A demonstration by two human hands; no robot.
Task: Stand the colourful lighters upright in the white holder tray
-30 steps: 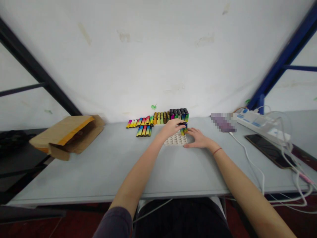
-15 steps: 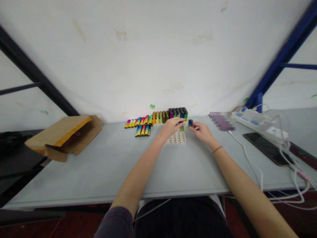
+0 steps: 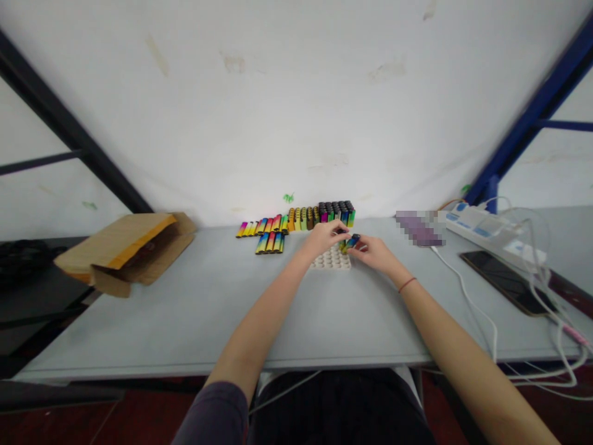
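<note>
My right hand (image 3: 377,253) pinches a blue-to-yellow tube with a dark top (image 3: 354,241), held tilted at the right rear corner of the white tray with round holes (image 3: 332,262). Over the tray's back edge is my left hand (image 3: 323,238), its thumb and fingers closed together. Something dark shows at those fingertips, too small to name. A yellow-green tube (image 3: 343,246) is partly visible between the hands. My left hand hides the tray's rear left part.
Behind the hands stand rows of black-topped colourful tubes (image 3: 337,210) and yellow-topped tubes (image 3: 303,217). Loose gradient tubes (image 3: 270,243) lie to the left. An opened cardboard box (image 3: 125,250) sits far left; a phone (image 3: 504,281), power strip (image 3: 495,235) and white cables are on the right.
My right hand has brought its tube left and slightly down toward the tray, tipping it from upright to tilted. The left hand's fingers have drawn closer together. The view has shifted slightly.
</note>
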